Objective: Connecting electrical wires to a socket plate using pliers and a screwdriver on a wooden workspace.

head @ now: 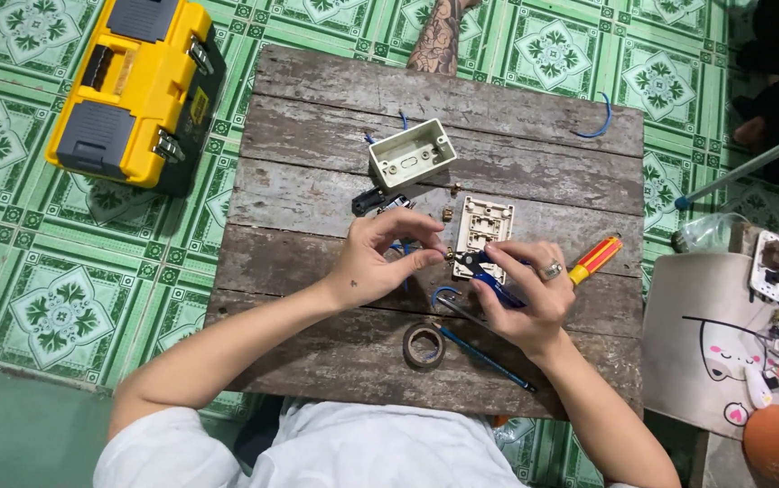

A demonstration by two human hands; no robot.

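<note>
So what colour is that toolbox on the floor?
The toolbox is yellow with grey lid panels and black trim, seen from the head view.

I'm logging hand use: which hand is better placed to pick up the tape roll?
Left hand, probably: it pinches only a small part, while the right hand holds blue-handled pliers. The tape roll lies between them.

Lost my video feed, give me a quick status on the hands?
Left hand pinching small brass part. Right hand gripping blue-handled pliers on it. Red-and-yellow screwdriver beside right hand; black tape roll nearby.
</note>
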